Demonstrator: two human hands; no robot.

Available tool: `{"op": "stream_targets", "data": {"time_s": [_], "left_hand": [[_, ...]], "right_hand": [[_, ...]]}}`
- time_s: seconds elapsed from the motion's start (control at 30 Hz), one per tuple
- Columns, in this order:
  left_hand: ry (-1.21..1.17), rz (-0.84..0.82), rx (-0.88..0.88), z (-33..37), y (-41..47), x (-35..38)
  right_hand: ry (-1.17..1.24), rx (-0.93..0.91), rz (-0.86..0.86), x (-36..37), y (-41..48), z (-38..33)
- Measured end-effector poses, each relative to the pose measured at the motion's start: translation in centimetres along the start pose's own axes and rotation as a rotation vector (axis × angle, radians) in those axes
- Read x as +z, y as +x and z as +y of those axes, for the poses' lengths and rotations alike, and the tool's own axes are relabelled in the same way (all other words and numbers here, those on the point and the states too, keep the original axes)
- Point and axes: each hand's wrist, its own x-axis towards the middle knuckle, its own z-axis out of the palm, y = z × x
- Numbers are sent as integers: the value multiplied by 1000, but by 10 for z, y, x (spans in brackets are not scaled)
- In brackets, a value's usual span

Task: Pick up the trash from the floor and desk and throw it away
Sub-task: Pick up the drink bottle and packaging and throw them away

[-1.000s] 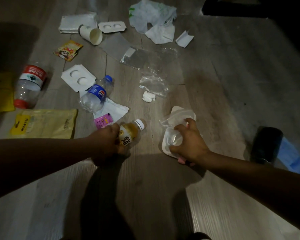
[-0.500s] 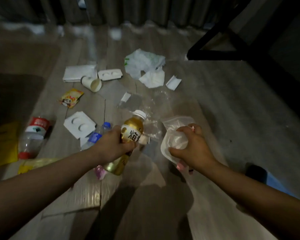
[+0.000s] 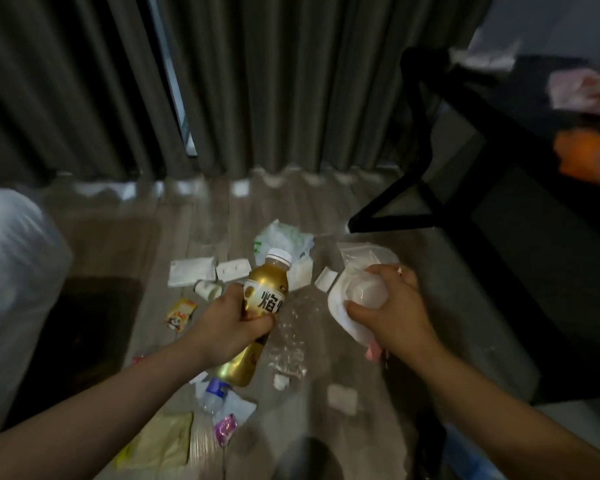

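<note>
My left hand grips a gold bottle with a white cap, held tilted above the floor. A crumpled clump of clear plastic packaging is held in my right hand; something pink sticks out below that hand. Trash lies on the wood floor beneath: a paper cup, white cardboard inserts, a crumpled white bag, a yellow snack wrapper, clear film, a blue-capped bottle and a yellow packet.
Dark curtains hang at the back. A black desk stands at the right, with pale wrappers and an orange item on it. A large white bag is at the left. A dark mat lies on the floor.
Both hands have risen from the floor, the left with the gold bottle and the right with the plastic packaging. The view has tilted up, showing curtains and desk.
</note>
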Motion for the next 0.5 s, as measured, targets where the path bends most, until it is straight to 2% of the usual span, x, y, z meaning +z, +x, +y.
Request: {"op": "stream_targets", "data": {"time_s": [0.3, 0.5], "left_hand": [[-3, -32, 72, 208, -100, -147], [-29, 6, 124, 321, -162, -225]], "right_hand": [[-86, -11, -69, -193, -31, -182], [-169, -87, -14, -307, -65, -284]]}}
